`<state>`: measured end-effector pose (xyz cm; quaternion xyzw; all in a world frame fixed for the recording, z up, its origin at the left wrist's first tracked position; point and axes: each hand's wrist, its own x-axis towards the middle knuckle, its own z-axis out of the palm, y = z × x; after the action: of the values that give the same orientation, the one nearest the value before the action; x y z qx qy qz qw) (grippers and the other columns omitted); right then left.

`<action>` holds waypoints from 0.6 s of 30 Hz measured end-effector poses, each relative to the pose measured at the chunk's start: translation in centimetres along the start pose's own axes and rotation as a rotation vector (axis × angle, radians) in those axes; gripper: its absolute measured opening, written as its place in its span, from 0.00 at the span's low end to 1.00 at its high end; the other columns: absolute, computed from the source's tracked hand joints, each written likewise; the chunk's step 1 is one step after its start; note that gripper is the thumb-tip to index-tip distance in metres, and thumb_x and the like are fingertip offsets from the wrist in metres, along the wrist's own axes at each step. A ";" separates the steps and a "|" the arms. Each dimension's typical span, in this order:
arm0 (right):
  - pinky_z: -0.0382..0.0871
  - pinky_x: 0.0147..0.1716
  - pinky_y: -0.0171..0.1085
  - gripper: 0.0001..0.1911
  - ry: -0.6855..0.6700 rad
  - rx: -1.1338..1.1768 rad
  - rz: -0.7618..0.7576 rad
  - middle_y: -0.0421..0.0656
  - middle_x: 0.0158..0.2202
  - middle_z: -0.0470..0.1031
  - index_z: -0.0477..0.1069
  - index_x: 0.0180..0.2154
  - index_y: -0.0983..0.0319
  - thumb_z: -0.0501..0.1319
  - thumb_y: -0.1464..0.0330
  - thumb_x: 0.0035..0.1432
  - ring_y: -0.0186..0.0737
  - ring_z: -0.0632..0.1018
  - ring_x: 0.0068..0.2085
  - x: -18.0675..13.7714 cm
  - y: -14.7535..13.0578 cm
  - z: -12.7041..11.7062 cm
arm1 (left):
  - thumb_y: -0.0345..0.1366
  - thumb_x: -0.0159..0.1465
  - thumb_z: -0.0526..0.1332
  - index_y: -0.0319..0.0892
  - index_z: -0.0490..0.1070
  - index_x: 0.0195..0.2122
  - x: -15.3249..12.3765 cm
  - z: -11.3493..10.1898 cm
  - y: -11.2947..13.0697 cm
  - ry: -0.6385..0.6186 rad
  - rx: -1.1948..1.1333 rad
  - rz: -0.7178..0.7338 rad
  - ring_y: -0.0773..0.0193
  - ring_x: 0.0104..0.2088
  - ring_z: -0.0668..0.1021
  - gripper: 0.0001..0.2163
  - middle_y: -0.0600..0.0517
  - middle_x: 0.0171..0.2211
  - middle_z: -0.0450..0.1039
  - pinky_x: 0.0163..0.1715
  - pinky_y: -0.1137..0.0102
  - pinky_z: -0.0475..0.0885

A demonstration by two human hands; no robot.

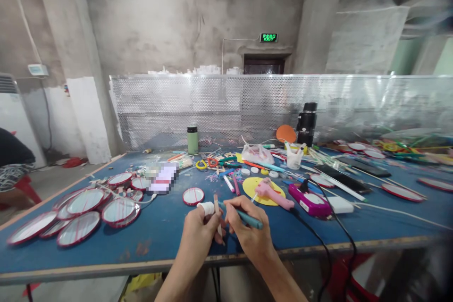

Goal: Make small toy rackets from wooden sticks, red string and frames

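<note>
Near the table's front edge, my left hand (203, 229) pinches a flat wooden craft stick (217, 207) upright between thumb and fingers. Something white (207, 208), a finger wrapping or a small roll, shows at its index finger; I cannot tell which. Close beside it, my right hand (249, 233) is closed round a teal pen (250, 220), whose front end points toward the stick. Whether the pen's tip touches the stick is too small to tell. Just beyond my hands lies a small round red-rimmed disc (193, 196).
Larger red-rimmed discs (85, 201) pile up at left, near a phone (163, 178). A pink glue gun (274, 194) rests on a yellow disc (249, 184), beside a purple box (310, 200) with trailing cables. Bottles (192, 140) and a perforated metal screen (184, 104) stand behind. Someone's leg (16, 170) shows far left.
</note>
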<state>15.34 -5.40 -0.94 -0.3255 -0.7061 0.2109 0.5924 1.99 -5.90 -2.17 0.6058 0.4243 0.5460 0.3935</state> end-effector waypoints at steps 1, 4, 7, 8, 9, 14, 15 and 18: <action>0.66 0.19 0.26 0.09 -0.001 -0.003 0.000 0.35 0.20 0.70 0.72 0.32 0.62 0.57 0.66 0.63 0.29 0.72 0.18 0.0 -0.1 0.0 | 0.45 0.63 0.58 0.39 0.68 0.24 0.0 0.0 0.0 -0.005 0.002 0.004 0.69 0.16 0.73 0.16 0.54 0.18 0.71 0.19 0.76 0.67; 0.67 0.19 0.26 0.09 -0.010 -0.009 0.002 0.35 0.20 0.70 0.72 0.32 0.63 0.57 0.66 0.63 0.29 0.73 0.18 0.1 -0.3 0.1 | 0.46 0.63 0.58 0.40 0.67 0.23 -0.1 0.0 0.3 -0.011 0.003 0.019 0.69 0.16 0.72 0.16 0.54 0.17 0.70 0.19 0.76 0.66; 0.67 0.20 0.26 0.09 -0.020 -0.018 -0.002 0.36 0.20 0.71 0.73 0.33 0.63 0.57 0.66 0.63 0.29 0.73 0.18 0.1 -0.3 0.1 | 0.47 0.64 0.57 0.41 0.66 0.22 0.0 0.0 0.4 -0.014 0.001 0.033 0.69 0.16 0.72 0.17 0.55 0.16 0.69 0.19 0.76 0.66; 0.67 0.20 0.26 0.09 -0.021 -0.023 -0.004 0.36 0.20 0.71 0.73 0.33 0.63 0.58 0.66 0.63 0.29 0.73 0.18 0.1 -0.3 0.1 | 0.47 0.64 0.57 0.41 0.66 0.22 0.0 0.0 0.4 -0.013 0.002 0.038 0.68 0.16 0.72 0.18 0.55 0.15 0.69 0.20 0.76 0.66; 0.67 0.20 0.27 0.09 -0.022 -0.027 -0.004 0.36 0.20 0.71 0.73 0.33 0.63 0.58 0.66 0.63 0.29 0.73 0.18 0.1 -0.3 0.1 | 0.47 0.64 0.57 0.41 0.65 0.22 0.0 0.0 0.4 -0.014 0.005 0.040 0.68 0.16 0.71 0.18 0.55 0.15 0.68 0.20 0.76 0.66; 0.67 0.20 0.27 0.10 -0.023 -0.035 -0.006 0.37 0.21 0.72 0.73 0.33 0.63 0.58 0.66 0.63 0.30 0.73 0.18 0.1 -0.2 0.1 | 0.47 0.64 0.57 0.41 0.66 0.22 0.0 0.0 0.5 -0.011 0.017 0.041 0.68 0.16 0.72 0.18 0.55 0.15 0.68 0.20 0.75 0.66; 0.68 0.20 0.27 0.10 -0.024 -0.040 -0.010 0.37 0.21 0.72 0.73 0.33 0.63 0.57 0.66 0.63 0.30 0.73 0.18 0.1 -0.2 0.1 | 0.47 0.64 0.57 0.41 0.66 0.22 0.0 0.0 0.5 -0.011 0.018 0.040 0.68 0.16 0.72 0.18 0.55 0.15 0.68 0.20 0.75 0.66; 0.68 0.20 0.28 0.10 -0.022 -0.065 -0.024 0.37 0.22 0.72 0.73 0.33 0.63 0.57 0.66 0.63 0.30 0.73 0.19 0.1 -0.2 0.1 | 0.48 0.63 0.57 0.41 0.65 0.21 0.1 0.0 0.6 -0.006 0.015 0.039 0.67 0.16 0.72 0.18 0.55 0.14 0.68 0.19 0.75 0.66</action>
<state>15.17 -5.47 -0.74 -0.3338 -0.7230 0.1842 0.5760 2.06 -6.04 -1.62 0.6185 0.4156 0.5485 0.3793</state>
